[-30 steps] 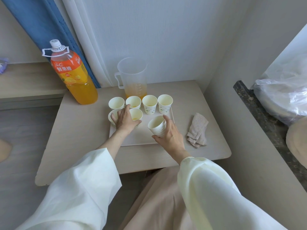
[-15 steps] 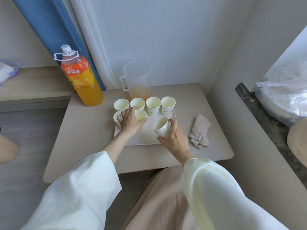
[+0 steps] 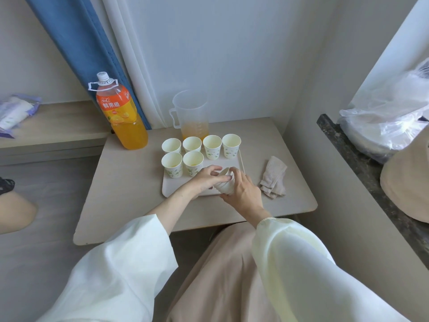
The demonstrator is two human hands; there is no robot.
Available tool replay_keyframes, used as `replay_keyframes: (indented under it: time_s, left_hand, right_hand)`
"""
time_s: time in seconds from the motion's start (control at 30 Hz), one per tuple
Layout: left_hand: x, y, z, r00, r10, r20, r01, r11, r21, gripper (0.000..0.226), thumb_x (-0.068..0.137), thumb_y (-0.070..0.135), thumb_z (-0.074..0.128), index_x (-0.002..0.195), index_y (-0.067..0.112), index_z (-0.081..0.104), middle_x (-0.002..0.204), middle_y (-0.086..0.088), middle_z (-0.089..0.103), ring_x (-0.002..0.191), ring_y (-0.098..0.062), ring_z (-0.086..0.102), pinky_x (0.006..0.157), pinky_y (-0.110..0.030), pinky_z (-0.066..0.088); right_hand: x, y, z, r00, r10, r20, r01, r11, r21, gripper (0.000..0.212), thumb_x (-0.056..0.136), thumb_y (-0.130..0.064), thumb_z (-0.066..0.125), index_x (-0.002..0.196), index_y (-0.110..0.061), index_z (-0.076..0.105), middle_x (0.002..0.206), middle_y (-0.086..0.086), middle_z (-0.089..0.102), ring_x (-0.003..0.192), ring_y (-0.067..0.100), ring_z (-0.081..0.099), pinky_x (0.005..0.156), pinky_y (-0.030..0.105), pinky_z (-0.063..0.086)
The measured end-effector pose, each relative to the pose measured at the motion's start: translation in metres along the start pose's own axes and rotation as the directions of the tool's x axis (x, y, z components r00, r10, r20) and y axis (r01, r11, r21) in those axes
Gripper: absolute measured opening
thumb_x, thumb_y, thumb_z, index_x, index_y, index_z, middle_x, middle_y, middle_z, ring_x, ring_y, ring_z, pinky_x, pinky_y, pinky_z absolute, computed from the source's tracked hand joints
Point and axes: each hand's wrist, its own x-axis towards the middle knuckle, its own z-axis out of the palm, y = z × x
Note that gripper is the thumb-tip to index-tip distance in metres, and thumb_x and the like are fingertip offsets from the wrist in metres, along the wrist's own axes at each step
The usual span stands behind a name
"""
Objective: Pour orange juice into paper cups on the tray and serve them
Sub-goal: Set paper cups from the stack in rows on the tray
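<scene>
- The right grip [image 3: 241, 194] is wrapped around a stack of paper cups [image 3: 224, 185], fingers curled round its side. The stack is tilted, with its mouth pointing toward the far left.
- The left grip [image 3: 204, 180] meets the stack from the left. Its fingers are curled onto the rim at the stack's mouth, thumb below, pinching the top cup.
- Both grips and the stack are over the near right part of the tray [image 3: 171, 190], which lies flat in the middle of the surface [image 3: 130, 189].
- Six single paper cups [image 3: 212, 146] stand upright on the tray, well clear of the right grip and just beyond the left one. Four are in a row along the tray's far edge, and two more sit in front of them on the tray's left side.
- The right-hand cup of the near pair [image 3: 193, 162] shows a little orange at its bottom.
- A clear measuring jug [image 3: 191, 112] holding a shallow layer of orange juice stands just behind the far row, near the far edge of the surface.
- A large orange juice bottle [image 3: 120, 112], capped and partly full, stands at the far left corner of the surface.
- A crumpled beige cloth [image 3: 274, 180] lies on the surface just right of the tray, near the right grip but not touching it.
</scene>
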Motion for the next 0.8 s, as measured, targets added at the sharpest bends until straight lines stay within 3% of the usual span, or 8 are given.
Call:
replay_keyframes:
  time_s: [0.1, 0.23, 0.4, 0.53, 0.67, 0.8]
  left_hand:
    - [-0.001, 0.003, 0.004, 1.000, 0.009, -0.026, -0.010, 0.999, -0.044, 0.094, 0.052, 0.060, 0.073, 0.133, 0.017, 0.051, 0.124, -0.001, 0.057, 0.111, -0.013, 0.056, 0.079, -0.022, 0.046]
    - [0.005, 0.003, 0.010, 0.999, -0.007, -0.043, 0.005, 0.999, -0.048, 0.077, 0.068, 0.053, 0.074, 0.132, 0.016, 0.052, 0.124, -0.003, 0.058, 0.111, -0.014, 0.056, 0.088, -0.026, 0.046]
    - [0.015, 0.009, -0.007, 0.948, -0.028, -0.318, -0.033, 0.982, -0.184, 0.063, 0.073, 0.049, 0.074, 0.125, 0.021, 0.051, 0.123, -0.003, 0.056, 0.107, -0.016, 0.054, 0.089, -0.030, 0.044]
    - [0.027, 0.010, -0.025, 0.926, 0.023, -0.376, -0.007, 0.999, 0.043, 0.091, 0.063, 0.051, 0.077, 0.140, 0.028, 0.033, 0.123, 0.005, 0.047, 0.121, -0.017, 0.045, 0.103, -0.037, 0.039]
    - [0.044, 0.011, -0.015, 0.889, 0.164, -0.426, 0.002, 0.932, 0.363, 0.094, 0.072, 0.039, 0.078, 0.146, 0.026, 0.022, 0.133, 0.007, 0.043, 0.132, -0.023, 0.026, 0.110, -0.040, 0.018]
    - [0.061, 0.011, -0.005, 0.890, 0.196, -0.412, 0.023, 0.883, 0.469, 0.098, 0.070, 0.041, 0.078, 0.147, 0.024, 0.019, 0.138, 0.012, 0.047, 0.136, -0.019, 0.020, 0.109, -0.040, 0.009]
  right_hand:
    - [-0.004, 0.003, -0.004, 1.000, -0.004, -0.002, 0.004, 1.000, 0.023, 0.068, 0.078, -0.041, 0.072, 0.134, -0.018, 0.039, 0.121, -0.006, 0.052, 0.114, 0.017, 0.051, 0.079, 0.033, 0.049]
    - [-0.003, 0.007, -0.008, 1.000, -0.001, 0.001, 0.001, 0.999, 0.044, 0.069, 0.078, -0.038, 0.073, 0.133, -0.014, 0.040, 0.120, -0.002, 0.053, 0.115, 0.020, 0.051, 0.079, 0.036, 0.050]
    - [-0.004, 0.027, -0.008, 0.996, 0.087, -0.011, -0.087, 0.995, 0.044, 0.068, 0.078, -0.041, 0.073, 0.131, -0.014, 0.040, 0.119, -0.001, 0.052, 0.111, 0.022, 0.052, 0.069, 0.032, 0.043]
    - [-0.001, 0.040, -0.010, 0.986, 0.165, -0.033, -0.159, 0.979, 0.125, 0.071, 0.077, -0.042, 0.074, 0.131, -0.015, 0.037, 0.123, -0.003, 0.050, 0.112, 0.022, 0.049, 0.068, 0.031, 0.040]
    - [0.010, 0.039, -0.009, 0.989, 0.148, -0.021, -0.143, 0.979, 0.147, 0.077, 0.075, -0.042, 0.076, 0.135, -0.016, 0.036, 0.124, -0.003, 0.050, 0.114, 0.021, 0.049, 0.073, 0.032, 0.043]
    - [0.021, 0.043, -0.006, 0.988, 0.154, -0.016, -0.148, 0.972, 0.183, 0.078, 0.076, -0.044, 0.076, 0.136, -0.016, 0.035, 0.125, -0.004, 0.048, 0.116, 0.020, 0.048, 0.073, 0.032, 0.043]
